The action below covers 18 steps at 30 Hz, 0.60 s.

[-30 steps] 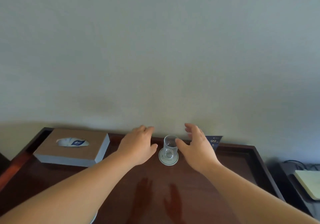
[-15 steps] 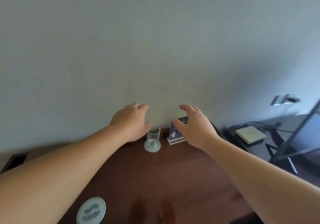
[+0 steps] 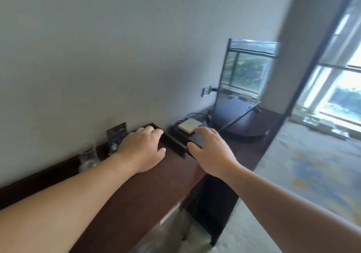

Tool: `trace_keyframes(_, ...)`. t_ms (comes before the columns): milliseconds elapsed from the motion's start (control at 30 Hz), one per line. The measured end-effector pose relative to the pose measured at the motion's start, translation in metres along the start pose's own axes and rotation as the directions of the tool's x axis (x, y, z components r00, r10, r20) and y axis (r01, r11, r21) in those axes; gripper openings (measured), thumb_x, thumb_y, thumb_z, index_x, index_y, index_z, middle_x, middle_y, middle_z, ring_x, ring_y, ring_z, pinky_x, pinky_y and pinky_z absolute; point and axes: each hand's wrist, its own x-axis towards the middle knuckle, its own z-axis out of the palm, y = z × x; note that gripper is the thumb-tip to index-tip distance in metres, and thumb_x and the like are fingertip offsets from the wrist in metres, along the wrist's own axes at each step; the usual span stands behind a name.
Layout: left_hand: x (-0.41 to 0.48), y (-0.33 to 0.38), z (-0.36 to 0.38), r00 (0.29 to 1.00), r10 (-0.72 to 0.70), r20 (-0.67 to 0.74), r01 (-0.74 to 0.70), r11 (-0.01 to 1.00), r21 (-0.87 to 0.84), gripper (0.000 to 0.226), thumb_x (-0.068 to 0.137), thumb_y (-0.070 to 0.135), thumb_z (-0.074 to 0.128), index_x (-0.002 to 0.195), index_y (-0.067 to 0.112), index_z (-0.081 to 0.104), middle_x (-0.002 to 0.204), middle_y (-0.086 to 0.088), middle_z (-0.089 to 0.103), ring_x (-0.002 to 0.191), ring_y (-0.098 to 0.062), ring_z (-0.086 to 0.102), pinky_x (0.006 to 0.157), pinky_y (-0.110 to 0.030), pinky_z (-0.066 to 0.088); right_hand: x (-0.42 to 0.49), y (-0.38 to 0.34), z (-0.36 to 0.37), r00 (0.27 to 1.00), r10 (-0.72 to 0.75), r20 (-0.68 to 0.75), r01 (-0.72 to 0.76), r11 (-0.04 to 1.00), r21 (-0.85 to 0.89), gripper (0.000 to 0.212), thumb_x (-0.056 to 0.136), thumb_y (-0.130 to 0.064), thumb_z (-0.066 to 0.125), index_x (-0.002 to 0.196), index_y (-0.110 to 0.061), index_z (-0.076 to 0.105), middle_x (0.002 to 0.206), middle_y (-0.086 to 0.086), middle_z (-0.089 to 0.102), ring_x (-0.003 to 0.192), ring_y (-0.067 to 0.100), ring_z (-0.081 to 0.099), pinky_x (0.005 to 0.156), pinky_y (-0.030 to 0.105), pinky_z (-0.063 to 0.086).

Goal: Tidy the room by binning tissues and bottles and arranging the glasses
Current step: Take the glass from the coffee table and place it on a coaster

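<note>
Through the head camera, I am holding my left hand [image 3: 142, 151] over the surface [image 3: 148, 194] and my right hand [image 3: 211, 153] above its raised rim [image 3: 172, 143], both spread wide and gripping nothing. The glass [image 3: 88, 158] is standing upright at the back, just beside the card [image 3: 117, 135], probably to stay away from the front edge. Bare wood is showing beneath my forearms, giving me room to move.

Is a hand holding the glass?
No, the glass stands untouched by the wall, and the left hand and right hand are open, holding nothing.
</note>
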Motion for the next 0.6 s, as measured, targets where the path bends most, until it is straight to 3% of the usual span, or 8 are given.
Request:
trace_keyframes(300,0.022,0.183,0.03,0.963,0.268,0.021,-0.264,0.959,-0.108,0.053,0.091,0.045,0.048,0.139,0.022,0.041,0.133,0.001,0.05,0.124,-0.021,0.044,0.1,-0.036,0.039,-0.077,0.13,-0.102,0.965,0.205,-0.163,-0.206,0.978,0.013,0.052,0.09,-0.04,0.055,0.14,-0.029,0.044,0.143,-0.01,0.042,0.12,0.009,0.048,0.091,0.024,0.039)
trace_keyframes(467,0.019,0.295,0.053,0.911,0.411,0.029,-0.404,0.905,-0.132,0.056,0.091,0.046,0.047,0.14,0.022,0.039,0.132,0.001,0.05,0.122,-0.02,0.046,0.1,-0.035,0.04,-0.131,0.201,-0.166,0.919,0.319,-0.234,-0.329,0.944,-0.006,0.05,0.09,-0.042,0.054,0.138,-0.03,0.045,0.14,-0.01,0.044,0.121,0.01,0.049,0.087,0.028,0.04)
trace_keyframes(600,0.013,0.379,0.069,0.851,0.522,0.054,-0.507,0.845,-0.168,0.056,0.091,0.046,0.047,0.141,0.023,0.038,0.133,0.001,0.05,0.123,-0.019,0.046,0.1,-0.035,0.04,-0.181,0.251,-0.21,0.866,0.408,-0.29,-0.427,0.904,-0.003,0.049,0.091,-0.042,0.053,0.138,-0.03,0.044,0.138,-0.01,0.045,0.121,0.008,0.048,0.082,0.023,0.035)
